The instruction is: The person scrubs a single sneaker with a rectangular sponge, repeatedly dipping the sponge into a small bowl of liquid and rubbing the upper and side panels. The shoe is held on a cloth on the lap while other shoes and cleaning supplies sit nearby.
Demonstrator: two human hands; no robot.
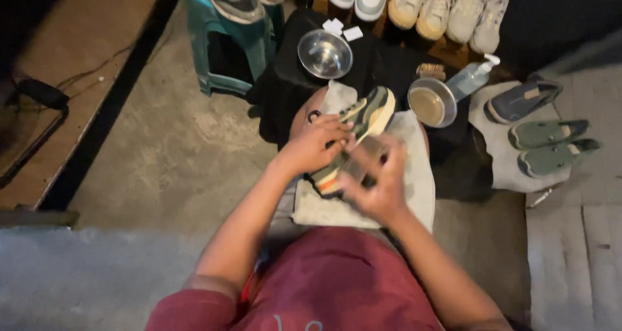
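Note:
A green and cream sneaker with an orange heel patch lies on its side over a grey towel spread on my lap. My left hand grips the sneaker at its upper side. My right hand is closed around a blurred wooden brush pressed against the sneaker's side.
An empty steel bowl and a steel bowl of murky water sit on a black cloth ahead, beside a clear pump bottle and a small brush. Sneakers line the back. Insoles rest on a grey cloth, right. A teal stool stands left.

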